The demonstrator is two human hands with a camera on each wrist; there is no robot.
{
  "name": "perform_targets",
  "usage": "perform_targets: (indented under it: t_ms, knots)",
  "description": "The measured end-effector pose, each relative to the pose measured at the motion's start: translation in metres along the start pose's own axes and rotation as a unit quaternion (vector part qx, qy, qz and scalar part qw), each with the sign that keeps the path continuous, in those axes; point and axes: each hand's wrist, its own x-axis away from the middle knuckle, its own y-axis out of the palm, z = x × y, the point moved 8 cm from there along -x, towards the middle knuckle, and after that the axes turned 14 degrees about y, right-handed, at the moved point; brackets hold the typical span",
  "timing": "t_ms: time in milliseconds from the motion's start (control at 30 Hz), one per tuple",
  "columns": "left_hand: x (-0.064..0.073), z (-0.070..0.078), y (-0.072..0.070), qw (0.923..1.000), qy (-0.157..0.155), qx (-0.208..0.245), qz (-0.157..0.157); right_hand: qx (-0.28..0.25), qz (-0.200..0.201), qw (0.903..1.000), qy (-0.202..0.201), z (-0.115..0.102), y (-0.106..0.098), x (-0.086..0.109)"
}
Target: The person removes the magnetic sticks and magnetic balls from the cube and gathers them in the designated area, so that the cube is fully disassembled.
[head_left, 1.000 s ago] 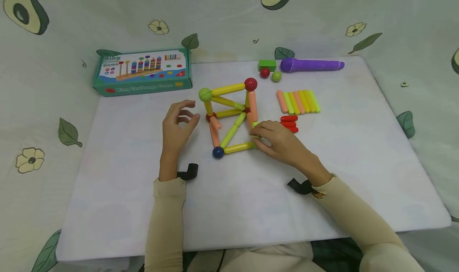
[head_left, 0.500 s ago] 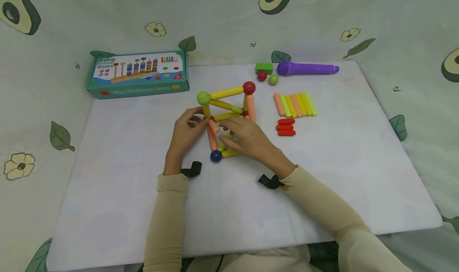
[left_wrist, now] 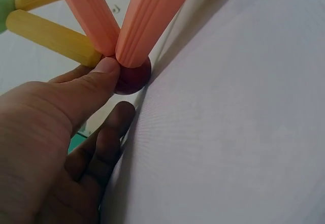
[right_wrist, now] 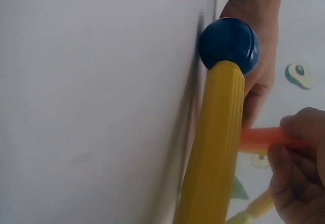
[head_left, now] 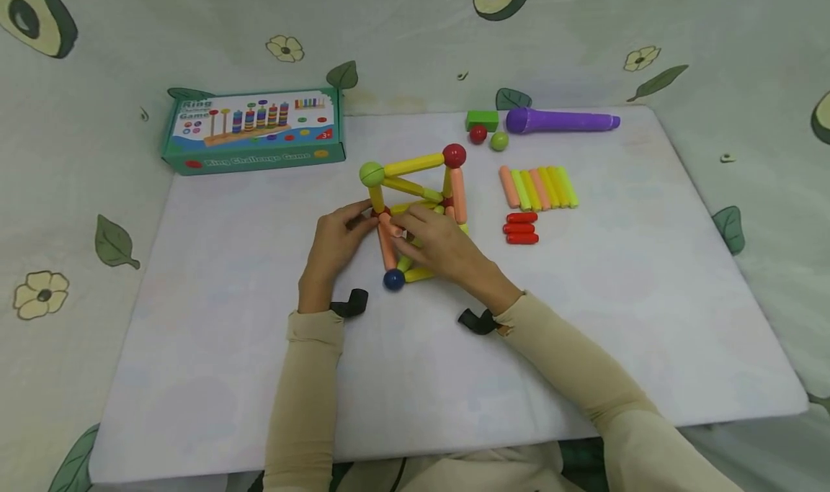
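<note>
A frame of magnetic sticks and balls stands mid-table, with a green ball [head_left: 372, 173] and a red ball [head_left: 454, 155] on top. A blue ball [head_left: 393, 279] marks its near corner, joined to a yellow stick [right_wrist: 210, 148]. At the left corner, my left hand [head_left: 332, 243] holds a lower red ball [left_wrist: 136, 77] between thumb and fingers, the thumb against it. My right hand [head_left: 447, 247] reaches across the frame and pinches a salmon stick [right_wrist: 256, 138] that slants out from that red ball. The right hand covers part of the frame's near side in the head view.
Behind to the right lie a row of colored sticks [head_left: 540, 188] and red short sticks [head_left: 521, 228]. A green block [head_left: 482, 121], a loose red ball [head_left: 478, 134], a small green ball [head_left: 498, 141] and a purple microphone-shaped toy [head_left: 563, 121] line the back. A game box [head_left: 256, 132] sits back left.
My right hand has left the frame's right near corner and moved left to the salmon stick, now pinching it. My left hand has come in from the left and taken hold of the lower red ball.
</note>
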Motion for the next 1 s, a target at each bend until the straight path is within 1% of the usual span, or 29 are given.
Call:
perform_targets:
  t_ms: [67,200,300,367,433,500,567,633,700,767,867,967,1000]
  knots:
    - [-0.001,0.001,-0.001,0.9999,0.005,-0.014,0.004,0.002,0.011,0.9999,-0.006,-0.001,0.000,0.001]
    - [-0.004,0.002,0.000,0.9996,0.001,-0.026,0.006,0.014,0.033,0.9992,-0.016,-0.003,-0.004,0.005]
    - [-0.005,0.000,-0.001,0.9994,-0.003,-0.031,0.017,0.007,0.049,0.9985,-0.022,-0.005,-0.009,0.008]
    - [-0.005,-0.002,-0.005,0.9988,-0.004,-0.036,0.034,-0.011,0.055,0.9982,-0.023,-0.007,-0.014,0.009]
    - [-0.006,-0.004,-0.010,0.9978,-0.003,-0.042,0.051,-0.047,0.055,0.9973,-0.015,-0.010,-0.021,0.010]
    - [-0.006,-0.005,-0.014,0.9975,-0.009,-0.042,0.057,-0.081,0.056,0.9951,0.000,-0.013,-0.032,0.011]
    - [-0.007,-0.005,-0.014,0.9981,-0.008,-0.036,0.049,-0.107,0.057,0.9923,0.024,-0.011,-0.042,0.014]
    - [-0.006,-0.005,-0.011,0.9991,-0.015,-0.020,0.033,-0.124,0.063,0.9894,0.042,-0.006,-0.050,0.020]
    - [-0.004,-0.007,-0.008,0.9996,-0.022,-0.011,0.017,-0.139,0.067,0.9866,0.055,0.000,-0.056,0.027]
    - [-0.002,-0.008,-0.007,0.9997,-0.024,-0.003,0.008,-0.155,0.066,0.9837,0.063,0.008,-0.060,0.034]
    - [0.000,-0.010,-0.006,0.9998,-0.019,0.001,0.007,-0.175,0.071,0.9792,0.074,0.020,-0.071,0.045]
    - [0.001,-0.011,-0.005,0.9998,-0.010,0.009,0.011,-0.176,0.081,0.9768,0.091,0.033,-0.085,0.056]
    - [0.001,-0.012,-0.004,0.9998,-0.010,0.009,0.011,-0.183,0.083,0.9747,0.098,0.037,-0.091,0.059]
